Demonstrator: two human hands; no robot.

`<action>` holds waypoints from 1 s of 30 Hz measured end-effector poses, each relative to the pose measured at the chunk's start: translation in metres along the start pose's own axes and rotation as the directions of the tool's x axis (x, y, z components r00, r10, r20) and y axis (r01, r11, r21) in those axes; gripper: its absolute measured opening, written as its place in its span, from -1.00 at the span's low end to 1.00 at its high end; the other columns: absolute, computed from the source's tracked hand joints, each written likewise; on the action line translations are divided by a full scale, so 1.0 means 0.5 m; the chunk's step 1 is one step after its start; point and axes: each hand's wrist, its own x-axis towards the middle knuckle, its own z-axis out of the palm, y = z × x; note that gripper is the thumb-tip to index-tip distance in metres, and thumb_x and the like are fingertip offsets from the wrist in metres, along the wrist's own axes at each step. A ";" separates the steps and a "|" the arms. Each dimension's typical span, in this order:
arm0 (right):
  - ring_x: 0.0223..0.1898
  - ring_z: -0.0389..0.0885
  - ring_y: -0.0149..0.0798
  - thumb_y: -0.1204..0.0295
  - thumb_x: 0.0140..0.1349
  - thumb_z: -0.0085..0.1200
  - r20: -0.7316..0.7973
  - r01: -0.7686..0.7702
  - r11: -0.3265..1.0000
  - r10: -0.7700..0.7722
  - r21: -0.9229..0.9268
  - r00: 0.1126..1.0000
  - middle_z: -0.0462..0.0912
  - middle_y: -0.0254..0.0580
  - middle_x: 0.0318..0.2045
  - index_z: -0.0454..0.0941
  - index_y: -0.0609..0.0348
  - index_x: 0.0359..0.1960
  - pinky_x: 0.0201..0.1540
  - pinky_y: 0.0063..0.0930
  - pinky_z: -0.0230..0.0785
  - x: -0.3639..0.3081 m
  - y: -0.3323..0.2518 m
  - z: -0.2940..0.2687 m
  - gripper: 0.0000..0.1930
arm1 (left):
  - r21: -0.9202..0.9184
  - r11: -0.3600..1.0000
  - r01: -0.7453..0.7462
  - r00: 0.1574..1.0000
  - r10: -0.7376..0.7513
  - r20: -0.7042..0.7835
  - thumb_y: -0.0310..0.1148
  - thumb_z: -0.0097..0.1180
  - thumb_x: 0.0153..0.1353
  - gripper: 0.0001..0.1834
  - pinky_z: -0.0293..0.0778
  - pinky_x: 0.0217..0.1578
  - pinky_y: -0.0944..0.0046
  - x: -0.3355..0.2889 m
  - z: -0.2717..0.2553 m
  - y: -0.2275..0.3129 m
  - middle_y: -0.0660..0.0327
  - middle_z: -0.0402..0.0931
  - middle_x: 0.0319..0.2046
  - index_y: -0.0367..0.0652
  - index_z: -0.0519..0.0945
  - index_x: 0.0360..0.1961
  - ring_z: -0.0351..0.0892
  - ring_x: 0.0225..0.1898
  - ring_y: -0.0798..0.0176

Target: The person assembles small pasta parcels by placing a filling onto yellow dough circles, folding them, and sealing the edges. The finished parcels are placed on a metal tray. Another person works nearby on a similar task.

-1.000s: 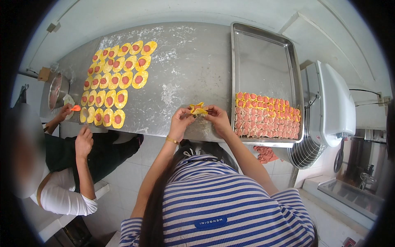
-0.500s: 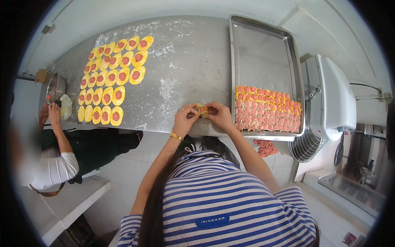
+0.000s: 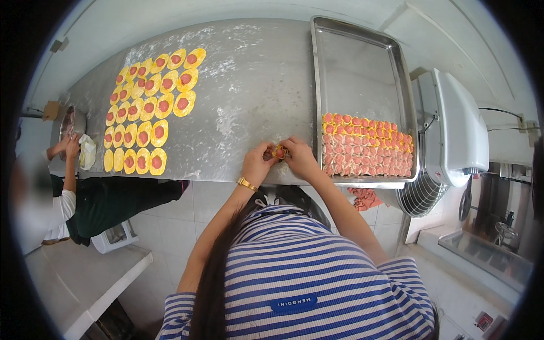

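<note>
item in hand: one yellow-wrapped dumpling (image 3: 279, 152) with pink filling showing at its open top, held just above the near edge of a steel worktable (image 3: 249, 79), left of the tray. left hand (image 3: 258, 163): thumb and fingers pinching the dumpling's left side, a gold-coloured bracelet (image 3: 247, 183) at the wrist. right hand (image 3: 299, 160): fingers bent and drawn together, pinching the right side of the same piece. at right, one deep rectangular metal baking tray (image 3: 362, 73), its near part packed with rows of open-topped dumplings (image 3: 368, 146), pale wrappers nearest, yellow ones behind. at left, five rows of flat yellow wrappers (image 3: 149, 107), most bearing a round of pink filling, two at the near left corner plain. farther left, a metal bowl (image 3: 81, 120), a whitish plastic bag (image 3: 86, 154) beside it, and a white-sleeved co-worker (image 3: 67, 205), arms extended toward the bowl. beyond the tray, a white machine (image 3: 453, 130) with a wire guard.
</note>
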 end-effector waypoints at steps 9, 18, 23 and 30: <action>-0.18 0.51 0.04 0.65 -0.08 0.02 -0.014 0.007 0.999 -0.007 0.032 1.000 0.52 -0.06 -0.26 0.52 0.22 -0.25 -0.16 -0.21 0.38 -0.006 0.001 0.004 -0.72 | -0.026 1.000 -0.001 0.997 0.003 0.083 -0.56 0.26 -0.08 -0.74 0.53 -0.34 0.35 0.010 -0.002 -0.011 0.16 0.62 -0.42 -0.24 0.58 -0.29 0.63 -0.39 0.30; -0.20 0.52 0.03 0.67 -0.10 0.01 -0.064 -0.028 0.999 0.026 -0.024 0.998 0.53 -0.10 -0.27 0.54 0.20 -0.27 -0.18 -0.25 0.40 -0.017 0.004 -0.003 -0.71 | -0.066 0.998 0.011 0.998 -0.006 0.063 -0.59 0.26 -0.09 -0.74 0.52 -0.36 0.34 0.009 0.000 -0.017 0.17 0.61 -0.45 -0.24 0.52 -0.32 0.63 -0.41 0.30; -0.23 0.55 0.02 0.71 -0.14 0.00 -0.041 0.017 0.999 -0.015 0.049 0.999 0.54 -0.11 -0.27 0.54 0.20 -0.26 -0.20 -0.28 0.42 -0.014 -0.006 0.003 -0.67 | -0.029 0.999 0.023 0.996 -0.020 0.090 -0.56 0.27 -0.08 -0.75 0.51 -0.36 0.33 0.004 0.000 -0.005 0.17 0.61 -0.46 -0.22 0.53 -0.33 0.64 -0.41 0.30; -0.21 0.54 0.02 0.71 -0.16 0.01 -0.038 0.063 0.995 -0.060 0.074 0.997 0.54 -0.11 -0.22 0.53 0.20 -0.23 -0.18 -0.28 0.42 -0.011 -0.003 0.004 -0.64 | 0.129 0.992 -0.006 0.994 -0.008 0.109 -0.51 0.28 -0.07 -0.77 0.50 -0.38 0.32 0.006 -0.003 -0.001 0.16 0.60 -0.49 -0.23 0.52 -0.35 0.63 -0.45 0.25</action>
